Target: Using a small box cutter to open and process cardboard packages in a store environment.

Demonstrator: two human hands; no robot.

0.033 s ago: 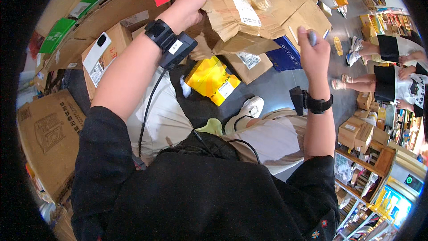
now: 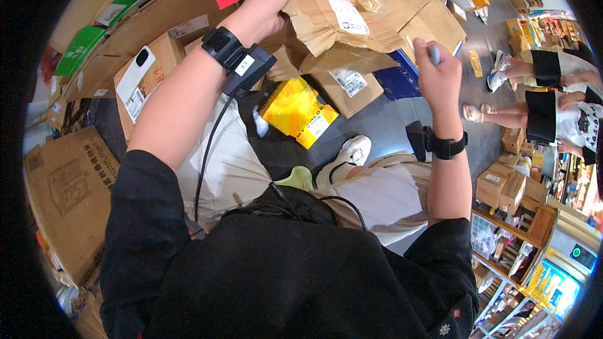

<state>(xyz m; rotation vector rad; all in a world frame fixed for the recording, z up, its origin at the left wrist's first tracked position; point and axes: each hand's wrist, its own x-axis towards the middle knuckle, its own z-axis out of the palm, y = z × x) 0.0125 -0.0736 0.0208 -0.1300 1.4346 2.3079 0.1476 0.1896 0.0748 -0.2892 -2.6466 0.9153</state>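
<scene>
Left hand (image 2: 267,9) grip clamped on crumpled brown paper parcel (image 2: 326,16), right hand (image 2: 436,75) fisted around grey marker (image 2: 434,54)

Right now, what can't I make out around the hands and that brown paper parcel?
- Head view: the small grey tool in the right hand is mostly hidden by the fist.
- What the brown paper parcel holds: wrapped.
- Left hand fingertips: tucked behind the paper.
- Blue package: half covered by parcels.
</scene>
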